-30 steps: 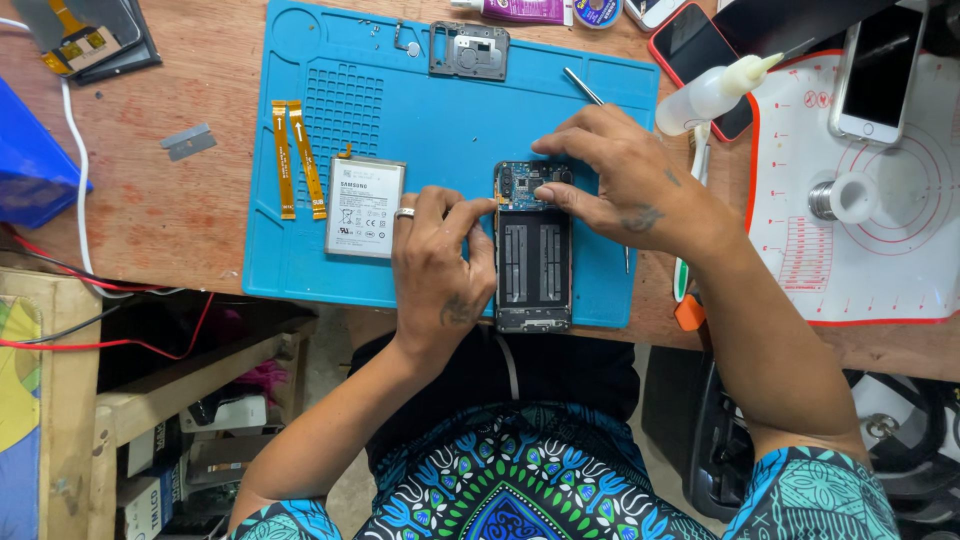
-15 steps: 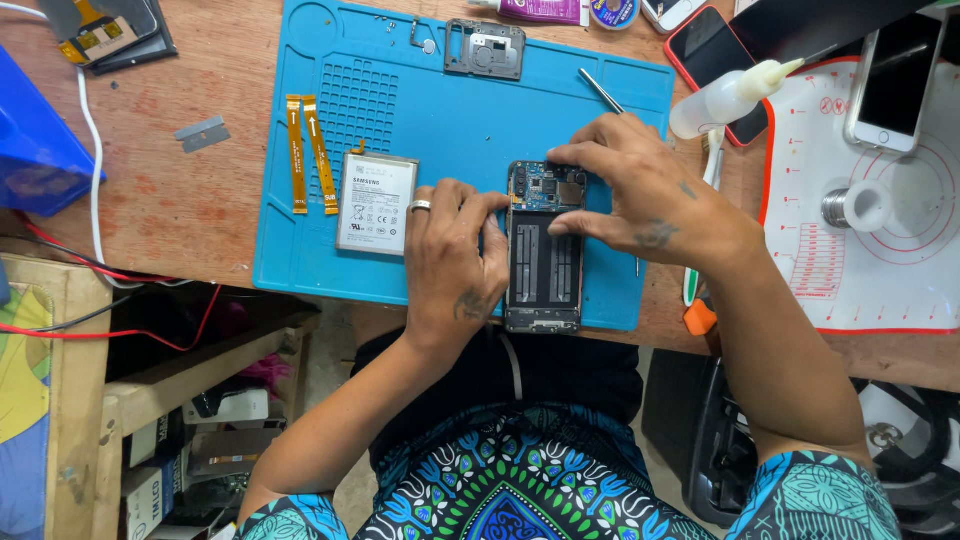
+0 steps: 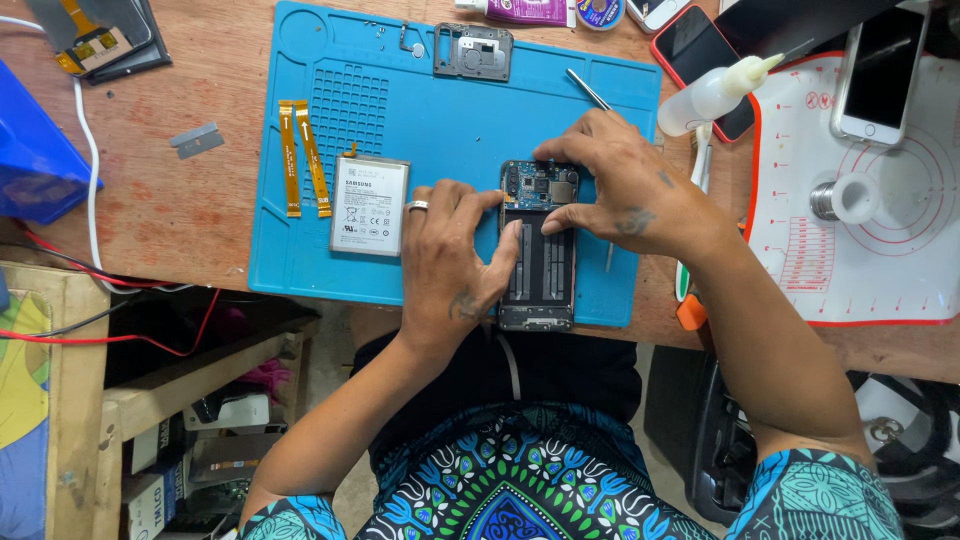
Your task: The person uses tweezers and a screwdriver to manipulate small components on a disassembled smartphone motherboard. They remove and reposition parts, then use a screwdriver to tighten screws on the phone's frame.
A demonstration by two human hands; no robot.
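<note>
Opened phone (image 3: 540, 262) sits at 6 o'clock on blue mat (image 3: 450, 100). Left hand (image 3: 450, 262) fingers spread, steadying its left edge. Right hand (image 3: 625, 195) fingers pinch its top board. Battery (image 3: 370, 205) lies at 9 o'clock.

The view shifts slightly, so the phone (image 3: 538, 247) sits a little lower and farther right in the picture. The left hand (image 3: 452, 255) now lays its fingers across the phone's left edge, and the right hand (image 3: 620, 195) closes its fingertips over the circuit board (image 3: 536, 186).
</note>
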